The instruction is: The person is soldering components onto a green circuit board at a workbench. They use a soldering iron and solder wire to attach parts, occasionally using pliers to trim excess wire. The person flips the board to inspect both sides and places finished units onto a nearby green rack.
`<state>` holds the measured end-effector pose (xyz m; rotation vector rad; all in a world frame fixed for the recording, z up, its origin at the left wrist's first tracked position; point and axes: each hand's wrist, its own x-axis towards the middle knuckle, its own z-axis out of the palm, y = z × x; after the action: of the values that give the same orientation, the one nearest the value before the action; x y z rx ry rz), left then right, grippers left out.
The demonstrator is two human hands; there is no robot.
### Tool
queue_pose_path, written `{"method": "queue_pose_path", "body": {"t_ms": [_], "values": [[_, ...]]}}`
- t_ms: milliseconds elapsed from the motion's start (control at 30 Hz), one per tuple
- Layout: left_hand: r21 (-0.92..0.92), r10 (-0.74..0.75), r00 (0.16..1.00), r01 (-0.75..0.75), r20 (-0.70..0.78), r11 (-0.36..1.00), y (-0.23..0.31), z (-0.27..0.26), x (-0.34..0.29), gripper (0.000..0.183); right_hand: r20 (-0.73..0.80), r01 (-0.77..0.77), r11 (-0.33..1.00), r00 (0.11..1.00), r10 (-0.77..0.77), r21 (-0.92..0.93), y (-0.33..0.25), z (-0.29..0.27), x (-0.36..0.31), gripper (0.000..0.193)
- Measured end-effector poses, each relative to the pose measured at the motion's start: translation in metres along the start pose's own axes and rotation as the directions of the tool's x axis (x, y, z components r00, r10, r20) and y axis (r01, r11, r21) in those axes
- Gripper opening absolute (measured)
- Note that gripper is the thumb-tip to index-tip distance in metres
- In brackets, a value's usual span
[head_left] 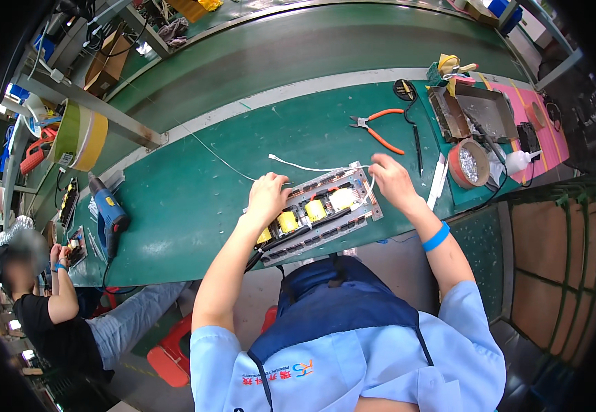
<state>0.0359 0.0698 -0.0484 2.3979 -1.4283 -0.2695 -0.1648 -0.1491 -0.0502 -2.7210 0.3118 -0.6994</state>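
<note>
My left hand [267, 196] presses one grey circuit board [318, 214] bearing three yellow coils [315, 210]; right hand [390, 180] pinches one white wire [311, 167].

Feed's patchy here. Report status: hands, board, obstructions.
Left hand resting on board, left end. Right hand pinching white wire at right end. Pliers lie apart, beyond board.

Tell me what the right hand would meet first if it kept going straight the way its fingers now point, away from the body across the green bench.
Likely the orange-handled pliers. The right hand sits at the far right corner of the circuit board, fingers pointing up the green bench. Only bare mat lies between, though the black pen-like tool runs close alongside.
</note>
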Motion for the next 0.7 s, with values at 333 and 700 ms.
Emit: {"method": "queue_pose_path", "body": {"t_ms": [333,700], "values": [[-0.227,-0.369,0.929,0.355,-0.023,0.907,-0.054,-0.046,-0.058,0.021,0.616,-0.611,-0.195,0.618,0.489,0.767,0.007,0.023,0.021,0.029],[-0.371,-0.362,0.932,0.344,0.022,0.863,-0.050,-0.030,-0.071,0.024,0.268,-0.378,0.339,0.906,0.327,0.862,-0.029,0.026,0.042,0.028]]}}
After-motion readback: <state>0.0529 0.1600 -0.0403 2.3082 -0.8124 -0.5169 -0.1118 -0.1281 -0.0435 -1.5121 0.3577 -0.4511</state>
